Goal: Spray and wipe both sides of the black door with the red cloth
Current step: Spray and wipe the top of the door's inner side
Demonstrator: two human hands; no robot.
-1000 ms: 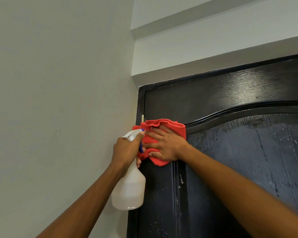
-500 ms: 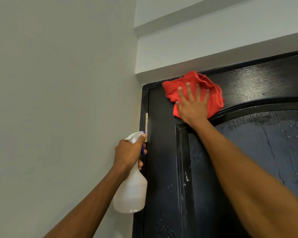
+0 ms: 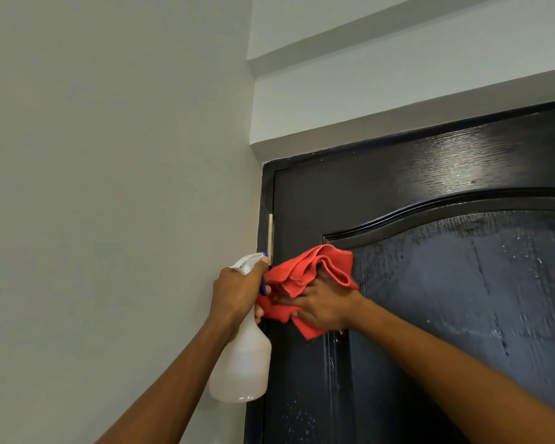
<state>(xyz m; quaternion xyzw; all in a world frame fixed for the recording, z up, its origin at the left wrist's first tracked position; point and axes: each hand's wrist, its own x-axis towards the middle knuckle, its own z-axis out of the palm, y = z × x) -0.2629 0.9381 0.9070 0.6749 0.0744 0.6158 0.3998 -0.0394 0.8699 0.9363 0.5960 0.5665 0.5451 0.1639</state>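
Cloth (image 3: 314, 277) sits bunched and red under my right hand (image 3: 324, 307), which presses it against the black door (image 3: 446, 299) near the hinge side, just below where the raised arch of the panel begins. My fingers lie spread over the folds, pointing left, with part of the cloth flopped over them, so I cannot tell how tightly they curl. My left hand (image 3: 237, 291) grips the neck of a white spray bottle (image 3: 242, 363), thumb up by the nozzle, the bottle hanging beside the door frame and against the pale wall (image 3: 109, 187). Both hands nearly touch. Wet streaks and droplets show on the door panel to the right.
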